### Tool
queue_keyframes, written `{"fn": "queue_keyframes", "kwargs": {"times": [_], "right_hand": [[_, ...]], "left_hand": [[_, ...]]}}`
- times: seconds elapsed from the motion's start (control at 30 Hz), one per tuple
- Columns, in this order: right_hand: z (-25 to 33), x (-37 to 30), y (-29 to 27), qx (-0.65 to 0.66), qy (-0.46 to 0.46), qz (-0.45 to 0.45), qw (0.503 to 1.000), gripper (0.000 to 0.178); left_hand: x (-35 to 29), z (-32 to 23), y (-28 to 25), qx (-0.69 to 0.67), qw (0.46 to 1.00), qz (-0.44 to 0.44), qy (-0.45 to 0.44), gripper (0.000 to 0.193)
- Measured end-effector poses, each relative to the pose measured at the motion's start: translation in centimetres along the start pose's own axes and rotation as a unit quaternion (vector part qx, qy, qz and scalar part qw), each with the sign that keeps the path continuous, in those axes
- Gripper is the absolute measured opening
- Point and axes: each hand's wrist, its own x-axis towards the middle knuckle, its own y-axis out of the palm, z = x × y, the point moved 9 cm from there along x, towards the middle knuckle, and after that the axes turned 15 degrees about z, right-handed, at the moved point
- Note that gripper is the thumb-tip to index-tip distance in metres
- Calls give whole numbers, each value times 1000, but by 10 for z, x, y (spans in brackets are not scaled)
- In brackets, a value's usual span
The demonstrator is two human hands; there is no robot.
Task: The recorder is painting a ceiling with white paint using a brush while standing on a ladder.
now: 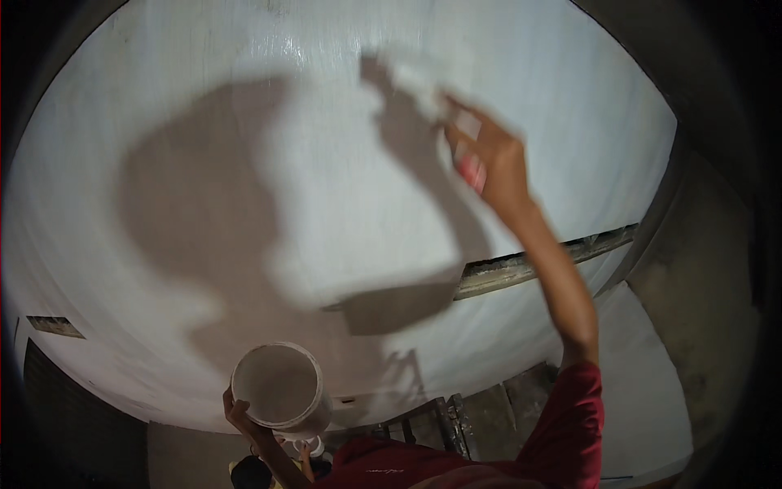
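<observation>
My right hand (493, 155) is raised in front of the white wall (358, 196), its fingers closed round a paintbrush (470, 171). The brush's red handle end shows below the fingers. Its pale head is smeared by motion and hard to tell from the wall, so I cannot tell whether it touches. Low on the left, my left hand (238, 411) grips a whitish bucket (319, 411) by its side and rim. The bucket's mouth tilts toward me, and its inner wall looks coated pale. Wet, shiny streaks mark the upper wall.
A long recessed slot (521, 273) crosses the wall at right; a smaller opening (55, 327) lies at far left. Below me, another person (251, 473) is near a small white container (314, 447). Dark metal framing (440, 424) stands beneath. Shadows of my head and arm fall on the wall.
</observation>
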Motion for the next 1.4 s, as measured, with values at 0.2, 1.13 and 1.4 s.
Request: {"fn": "queue_keyframes", "kwargs": {"times": [0.2,1.13,1.4], "right_hand": [[-48,138,-81,-86,-90,-123,985,16],[41,-143,92,18,88,4,996,28],[20,-134,123,-33,48,94,994,15]], "left_hand": [[-1,-3,10,-2,1000,10,28,61],[-1,0,42,24,996,58,-56,61],[-4,-2,55,19,996,75,-42,58]]}}
